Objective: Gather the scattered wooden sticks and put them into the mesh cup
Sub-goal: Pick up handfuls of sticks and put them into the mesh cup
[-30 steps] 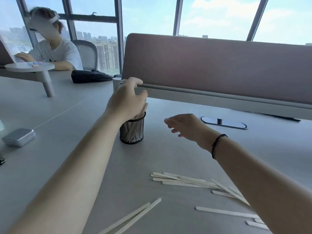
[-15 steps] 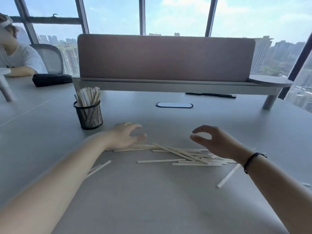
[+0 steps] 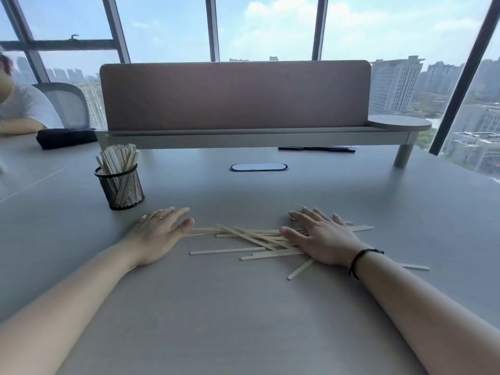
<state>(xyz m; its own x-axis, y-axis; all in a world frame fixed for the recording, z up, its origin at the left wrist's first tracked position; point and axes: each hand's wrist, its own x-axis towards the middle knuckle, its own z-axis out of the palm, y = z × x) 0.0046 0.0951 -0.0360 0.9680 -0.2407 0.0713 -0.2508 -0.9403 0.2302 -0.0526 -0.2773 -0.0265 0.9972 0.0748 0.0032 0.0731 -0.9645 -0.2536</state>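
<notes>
Now left hand [image 3: 157, 234], right hand [image 3: 324, 239] flat, fingers straight, pressing wooden sticks [image 3: 243, 236]; mesh cup [image 3: 121, 188] unlabelled.

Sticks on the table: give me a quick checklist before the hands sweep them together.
1. Left hand flat beside the pile's left end, holding nothing: ok.
2. Right hand flat on the pile's right end: ok.
3. Sticks bundled for one grab: not ok, they lie crossed, with strays toward the near edge and one past the right wrist.
4. Cup upright: ok.
5. Room left in the cup: cannot tell, it already holds many sticks.
6. Path from pile to cup free: ok, bare table between.
</notes>
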